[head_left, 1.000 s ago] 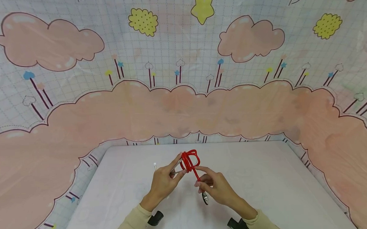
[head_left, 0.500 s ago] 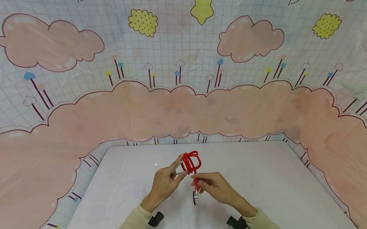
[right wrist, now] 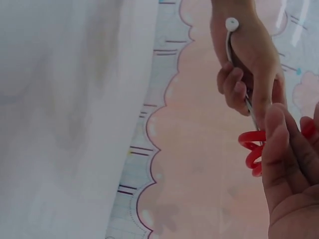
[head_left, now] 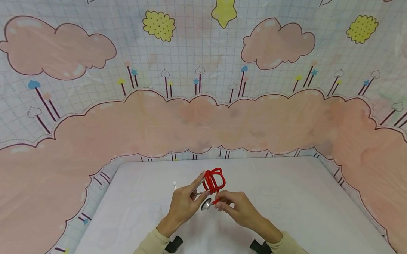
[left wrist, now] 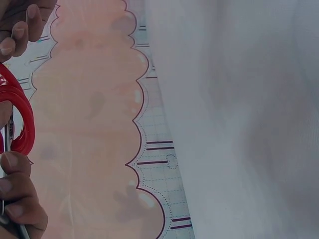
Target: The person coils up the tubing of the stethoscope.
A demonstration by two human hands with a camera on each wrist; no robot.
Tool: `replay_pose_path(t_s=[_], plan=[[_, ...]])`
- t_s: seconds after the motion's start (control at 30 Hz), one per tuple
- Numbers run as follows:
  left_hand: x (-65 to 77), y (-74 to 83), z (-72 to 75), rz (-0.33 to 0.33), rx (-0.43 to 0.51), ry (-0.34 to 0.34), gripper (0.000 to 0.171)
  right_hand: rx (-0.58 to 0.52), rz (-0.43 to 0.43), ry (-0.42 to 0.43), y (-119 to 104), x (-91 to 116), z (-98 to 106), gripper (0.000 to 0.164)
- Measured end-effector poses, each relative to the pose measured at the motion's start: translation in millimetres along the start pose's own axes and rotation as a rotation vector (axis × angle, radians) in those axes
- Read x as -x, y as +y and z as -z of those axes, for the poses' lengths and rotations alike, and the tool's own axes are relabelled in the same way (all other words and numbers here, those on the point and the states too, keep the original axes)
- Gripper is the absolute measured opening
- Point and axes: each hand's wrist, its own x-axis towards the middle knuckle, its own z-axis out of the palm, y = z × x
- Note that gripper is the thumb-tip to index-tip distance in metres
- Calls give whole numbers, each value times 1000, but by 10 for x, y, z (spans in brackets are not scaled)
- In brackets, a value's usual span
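A stethoscope with red tubing (head_left: 211, 181) is held up over the white table, its tube wound in several loops around the metal ear tubes. My left hand (head_left: 184, 204) grips the metal ear tubes (right wrist: 252, 113) beside the coil; one white eartip (right wrist: 232, 24) pokes out past that hand. With thumb and fingers my right hand (head_left: 238, 208) pinches the tube's free end, close to the silver chest piece (head_left: 206, 204), which hangs just below the left fingertips. In the left wrist view the red loops (left wrist: 25, 119) show only at the left edge.
A white table surface (head_left: 293, 198) lies under both hands. Behind it stands a backdrop (head_left: 203, 123) printed with clouds and stars. Black bands (head_left: 174, 244) are worn at both wrists.
The chest piece has swung from below the right hand to the left, toward the left fingers. My right hand has turned with the tube end; the left keeps its grip, shifting slightly right.
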Motion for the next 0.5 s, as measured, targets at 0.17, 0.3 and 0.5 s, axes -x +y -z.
replay_pose_path(t_s=[0.17, 0.3, 0.5], plan=[[10, 27, 9, 18, 1, -4, 66, -3, 6, 65, 6, 11, -17, 7], [23, 27, 3, 18, 6, 7, 66, -22, -4, 139, -14, 17, -36, 7], [18, 22, -22, 2, -3, 50, 66, -51, -8, 251, -95, 11, -50, 17]])
